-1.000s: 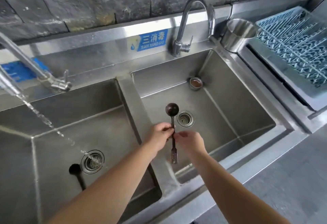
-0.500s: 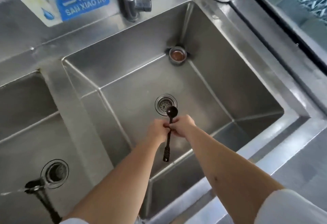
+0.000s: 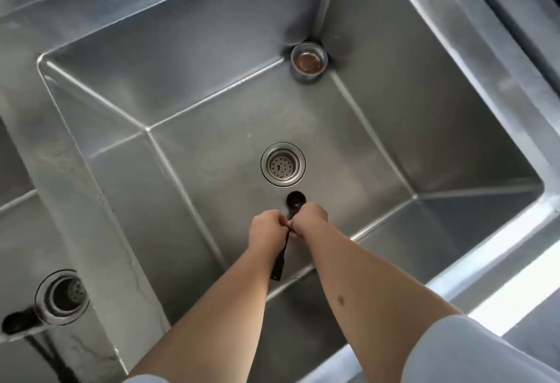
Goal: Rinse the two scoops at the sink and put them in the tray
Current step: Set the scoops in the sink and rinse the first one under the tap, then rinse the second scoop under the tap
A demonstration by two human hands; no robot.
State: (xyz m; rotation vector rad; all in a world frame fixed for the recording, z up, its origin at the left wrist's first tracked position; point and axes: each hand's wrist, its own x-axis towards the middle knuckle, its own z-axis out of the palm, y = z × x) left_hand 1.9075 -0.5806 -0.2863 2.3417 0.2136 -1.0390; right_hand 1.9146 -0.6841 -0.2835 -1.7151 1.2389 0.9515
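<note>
We hold one scoop (image 3: 295, 201) over the right basin (image 3: 188, 85), just near its drain (image 3: 283, 164), the fingers (image 3: 283, 222) of our left hand (image 3: 266, 229) and right hand (image 3: 309, 218) pinched on its handle from both sides. The second scoop (image 3: 18, 323) lies in the left basin beside that drain (image 3: 62, 296). A wet, thin handle could slip and drop into the basin; no tray shows here

No writing, label, brand or number can be read anywhere here. The steel sink (image 3: 378, 49) and its rim carry no legible marks. A faint blue smear at the far edge is too blurred to read.
</note>
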